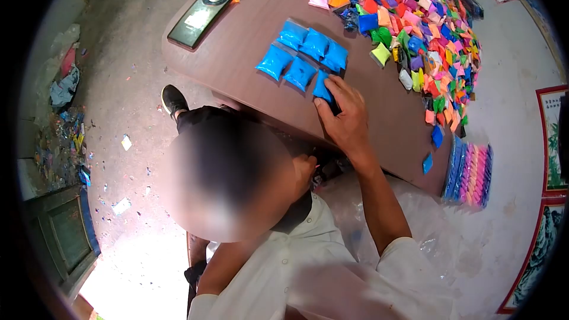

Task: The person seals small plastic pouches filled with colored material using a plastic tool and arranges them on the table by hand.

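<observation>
My right hand (348, 112) is at the table's near edge, thumb and fingers closed on a small blue packet (322, 87). Beside it lie several more blue packets in two rows, among them one at the near left (274, 61) and one in the near row (300, 73). Low by my lap, my left hand (304, 169) shows only in part, its fingers curled; whatever it holds is hidden. A blurred round shape (231, 172) covers much of the left forearm and lap.
A phone (203, 15) lies on the brown table (237, 53) at the far left. A large heap of coloured packets (415, 24) spreads over the right side. Stacked blue and pink packets (468, 172) stand at the right corner. Clear plastic (427, 219) lies below the table edge.
</observation>
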`<act>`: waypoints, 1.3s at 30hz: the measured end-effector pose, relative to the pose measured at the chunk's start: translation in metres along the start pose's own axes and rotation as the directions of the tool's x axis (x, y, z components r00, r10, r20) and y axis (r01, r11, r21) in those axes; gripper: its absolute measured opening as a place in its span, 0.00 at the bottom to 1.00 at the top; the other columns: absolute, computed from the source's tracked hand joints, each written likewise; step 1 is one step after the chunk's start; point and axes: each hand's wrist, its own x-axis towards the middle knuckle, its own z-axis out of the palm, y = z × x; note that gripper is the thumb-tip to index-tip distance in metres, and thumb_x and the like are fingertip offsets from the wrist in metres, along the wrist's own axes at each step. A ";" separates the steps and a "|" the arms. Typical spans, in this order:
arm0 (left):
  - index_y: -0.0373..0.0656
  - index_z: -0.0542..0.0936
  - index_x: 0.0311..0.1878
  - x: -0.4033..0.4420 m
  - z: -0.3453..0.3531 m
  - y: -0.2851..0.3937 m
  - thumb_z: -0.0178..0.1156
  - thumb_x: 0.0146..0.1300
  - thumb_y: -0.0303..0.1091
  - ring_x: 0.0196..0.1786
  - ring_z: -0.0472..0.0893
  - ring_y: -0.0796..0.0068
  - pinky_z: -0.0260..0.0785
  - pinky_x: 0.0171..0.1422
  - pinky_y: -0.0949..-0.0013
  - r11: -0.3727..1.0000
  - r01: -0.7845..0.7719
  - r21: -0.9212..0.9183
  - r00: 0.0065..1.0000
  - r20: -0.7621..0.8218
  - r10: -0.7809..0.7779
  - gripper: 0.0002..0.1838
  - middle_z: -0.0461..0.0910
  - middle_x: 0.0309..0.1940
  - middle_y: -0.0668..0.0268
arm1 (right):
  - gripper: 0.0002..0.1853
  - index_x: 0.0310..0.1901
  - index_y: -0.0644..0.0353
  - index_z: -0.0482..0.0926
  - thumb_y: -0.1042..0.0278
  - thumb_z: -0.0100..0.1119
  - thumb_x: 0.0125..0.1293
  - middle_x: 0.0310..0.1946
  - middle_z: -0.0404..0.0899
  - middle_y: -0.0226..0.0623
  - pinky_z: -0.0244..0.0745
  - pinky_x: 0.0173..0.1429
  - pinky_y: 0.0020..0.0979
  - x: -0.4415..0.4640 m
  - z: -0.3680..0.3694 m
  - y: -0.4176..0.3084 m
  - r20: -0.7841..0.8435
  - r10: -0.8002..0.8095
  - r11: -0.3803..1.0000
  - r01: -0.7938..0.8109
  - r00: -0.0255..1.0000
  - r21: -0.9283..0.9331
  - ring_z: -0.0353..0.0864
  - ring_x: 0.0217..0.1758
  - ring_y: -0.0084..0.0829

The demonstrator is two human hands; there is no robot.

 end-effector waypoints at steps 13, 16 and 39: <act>0.41 0.85 0.36 0.005 0.001 -0.002 0.68 0.69 0.36 0.38 0.86 0.44 0.78 0.43 0.46 0.999 0.048 -0.013 0.998 0.041 -0.047 0.09 0.86 0.33 0.50 | 0.21 0.56 0.63 0.86 0.65 0.73 0.63 0.60 0.84 0.47 0.74 0.68 0.48 -0.016 -0.017 0.009 -0.065 0.051 0.997 -0.055 0.997 -0.053 0.83 0.60 0.52; 0.40 0.84 0.36 0.009 -0.004 0.006 0.69 0.66 0.33 0.39 0.86 0.43 0.78 0.44 0.48 0.998 0.061 0.025 0.997 0.045 -0.062 0.07 0.86 0.34 0.51 | 0.22 0.57 0.60 0.86 0.66 0.74 0.61 0.60 0.84 0.45 0.74 0.69 0.48 -0.049 -0.047 0.039 -0.103 0.118 0.984 -0.130 0.988 -0.118 0.82 0.62 0.50; 0.40 0.84 0.37 0.004 -0.007 0.019 0.68 0.65 0.28 0.39 0.86 0.47 0.78 0.43 0.52 0.997 0.042 0.058 0.998 0.048 -0.044 0.03 0.85 0.34 0.55 | 0.23 0.58 0.61 0.85 0.64 0.74 0.61 0.63 0.82 0.48 0.73 0.71 0.52 -0.144 -0.090 0.021 -0.037 0.218 0.960 -0.221 0.975 -0.172 0.82 0.63 0.51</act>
